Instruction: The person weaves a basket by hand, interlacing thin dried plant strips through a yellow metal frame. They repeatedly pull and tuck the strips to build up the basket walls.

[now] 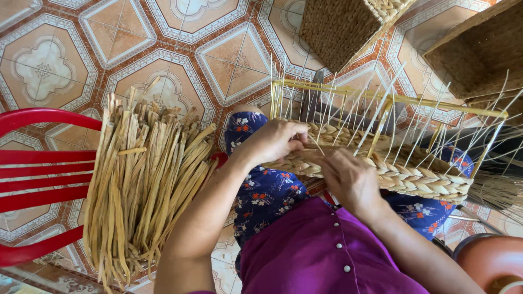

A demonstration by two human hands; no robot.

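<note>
A half-woven basket of braided straw rests on my lap, built on a yellow metal frame with thin pale ribs sticking up. My left hand grips the braided rim at its left end, fingers curled over the weave. Just to the right, my right hand presses on the same braid, pinching a straw strand against it. The fingertips of both hands are partly hidden in the weave.
A thick bundle of dried straw strips lies across a red plastic chair at my left. Two finished woven baskets stand on the patterned tile floor ahead. An orange-brown round thing sits at the lower right.
</note>
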